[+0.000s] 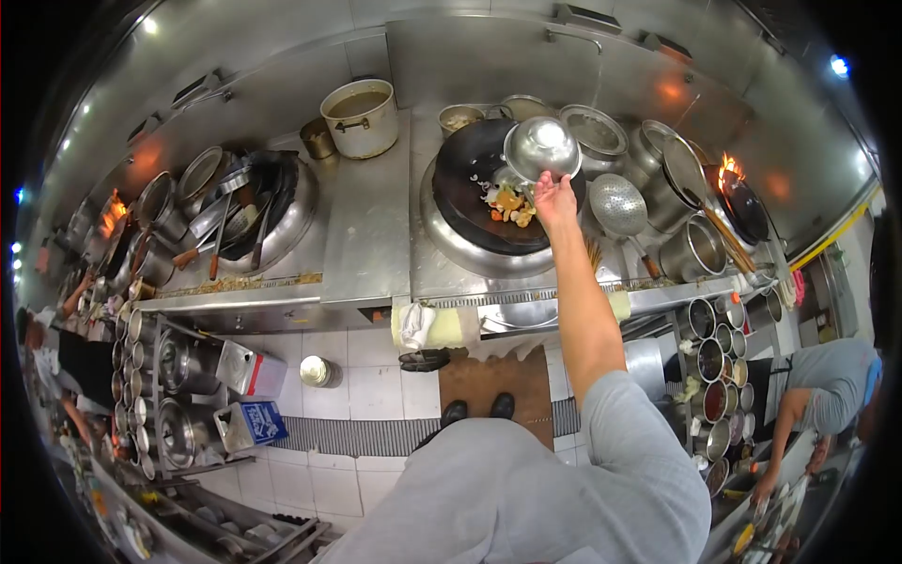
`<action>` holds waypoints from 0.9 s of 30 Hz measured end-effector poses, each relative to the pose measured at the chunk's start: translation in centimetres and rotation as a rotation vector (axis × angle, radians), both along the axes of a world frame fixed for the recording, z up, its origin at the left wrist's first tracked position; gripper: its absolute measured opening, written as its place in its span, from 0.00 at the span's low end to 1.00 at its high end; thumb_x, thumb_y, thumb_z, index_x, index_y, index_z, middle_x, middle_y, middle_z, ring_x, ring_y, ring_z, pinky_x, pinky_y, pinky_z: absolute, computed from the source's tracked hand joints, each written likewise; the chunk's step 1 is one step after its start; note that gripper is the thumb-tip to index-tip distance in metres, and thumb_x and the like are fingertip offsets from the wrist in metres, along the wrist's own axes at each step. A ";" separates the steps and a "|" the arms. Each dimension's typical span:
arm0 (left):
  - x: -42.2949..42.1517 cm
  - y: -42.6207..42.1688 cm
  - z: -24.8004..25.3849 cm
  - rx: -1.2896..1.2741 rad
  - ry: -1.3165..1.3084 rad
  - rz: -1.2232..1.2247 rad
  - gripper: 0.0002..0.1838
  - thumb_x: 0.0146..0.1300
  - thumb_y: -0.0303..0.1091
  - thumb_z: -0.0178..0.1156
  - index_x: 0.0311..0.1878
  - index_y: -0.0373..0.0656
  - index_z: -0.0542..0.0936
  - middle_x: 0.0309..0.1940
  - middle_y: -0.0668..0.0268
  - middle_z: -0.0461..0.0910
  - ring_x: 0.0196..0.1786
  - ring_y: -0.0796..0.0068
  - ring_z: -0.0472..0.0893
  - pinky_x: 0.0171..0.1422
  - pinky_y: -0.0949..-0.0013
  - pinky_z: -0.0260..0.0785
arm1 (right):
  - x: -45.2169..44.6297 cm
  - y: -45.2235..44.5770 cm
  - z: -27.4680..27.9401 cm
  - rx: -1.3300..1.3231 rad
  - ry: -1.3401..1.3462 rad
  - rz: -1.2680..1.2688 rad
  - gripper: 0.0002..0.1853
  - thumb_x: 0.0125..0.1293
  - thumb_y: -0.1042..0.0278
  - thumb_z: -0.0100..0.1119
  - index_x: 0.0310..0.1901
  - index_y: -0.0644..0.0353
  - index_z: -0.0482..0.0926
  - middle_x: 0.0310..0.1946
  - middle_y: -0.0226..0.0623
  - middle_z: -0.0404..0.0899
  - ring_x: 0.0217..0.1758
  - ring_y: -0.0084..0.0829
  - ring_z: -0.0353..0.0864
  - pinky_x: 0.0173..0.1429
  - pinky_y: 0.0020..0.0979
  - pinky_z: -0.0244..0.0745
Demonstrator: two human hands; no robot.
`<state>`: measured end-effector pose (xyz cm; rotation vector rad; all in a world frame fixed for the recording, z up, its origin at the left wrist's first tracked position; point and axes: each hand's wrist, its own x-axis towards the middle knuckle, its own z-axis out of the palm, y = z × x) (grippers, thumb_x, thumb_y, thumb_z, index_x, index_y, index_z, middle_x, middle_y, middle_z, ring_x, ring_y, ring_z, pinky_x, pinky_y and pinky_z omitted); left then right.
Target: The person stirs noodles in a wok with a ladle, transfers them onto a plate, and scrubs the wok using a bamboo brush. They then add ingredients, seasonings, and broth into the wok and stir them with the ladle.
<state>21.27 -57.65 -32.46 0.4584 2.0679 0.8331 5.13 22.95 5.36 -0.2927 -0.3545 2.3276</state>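
Note:
My right hand (556, 200) is closed on the rim of a shiny metal bowl (543, 143), its rounded underside turned up, over the right side of a black wok (456, 174). Chopped food (510, 206) in orange, yellow and white pieces lies in the wok below the bowl. The wok sits on a round steel burner ring (437, 246). Just right of my hand, a perforated skimmer (617, 204) rests with its wooden handle towards me. My left hand is out of view.
A large pot of liquid (361, 117) stands on the counter at the back left. Pots and strainers crowd the right side, near a flaming wok (742, 205). A folded cloth (416, 324) lies on the front edge. Another person (813, 385) works at far right.

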 end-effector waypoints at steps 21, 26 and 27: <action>-17.1 20.9 0.7 -0.119 -0.472 -0.039 0.22 0.62 0.28 0.59 0.61 0.49 0.76 0.40 0.61 0.82 0.36 0.68 0.81 0.31 0.61 0.73 | 27.0 -19.2 5.1 1.433 -1.278 -0.531 0.15 0.60 0.71 0.68 0.47 0.60 0.75 0.39 0.44 0.81 0.38 0.41 0.84 0.43 0.36 0.80; -12.3 25.5 2.1 -0.013 -0.173 -0.759 0.18 0.64 0.30 0.57 0.58 0.49 0.77 0.37 0.64 0.81 0.34 0.71 0.79 0.30 0.64 0.72 | 47.0 -25.6 -1.0 1.104 -1.595 -0.787 0.15 0.62 0.66 0.68 0.47 0.59 0.76 0.37 0.44 0.83 0.38 0.37 0.85 0.44 0.37 0.78; -11.9 27.2 1.4 -0.010 -0.168 -0.870 0.18 0.64 0.30 0.57 0.58 0.49 0.77 0.37 0.64 0.81 0.34 0.71 0.79 0.30 0.64 0.72 | 51.4 -28.0 -1.3 0.941 -1.677 -0.841 0.15 0.63 0.65 0.67 0.46 0.59 0.75 0.37 0.44 0.83 0.38 0.37 0.85 0.43 0.38 0.77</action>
